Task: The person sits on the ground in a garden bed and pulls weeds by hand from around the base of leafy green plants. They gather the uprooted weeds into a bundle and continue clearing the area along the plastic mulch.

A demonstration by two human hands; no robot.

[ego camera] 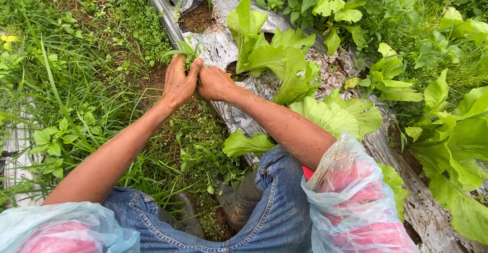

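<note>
— What have your hands got?
— My left hand (178,84) and right hand (214,82) each have a closed grip on a grass tuft (187,49), at the silver mulch sheet (218,47) edge, beside the lettuce (272,60).

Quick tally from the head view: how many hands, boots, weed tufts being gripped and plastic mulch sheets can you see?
Hands: 2, left hand and right hand
Boots: 2, left boot and right boot
Gripped weed tuft: 1
Silver mulch sheet: 1
Total: 6
</note>
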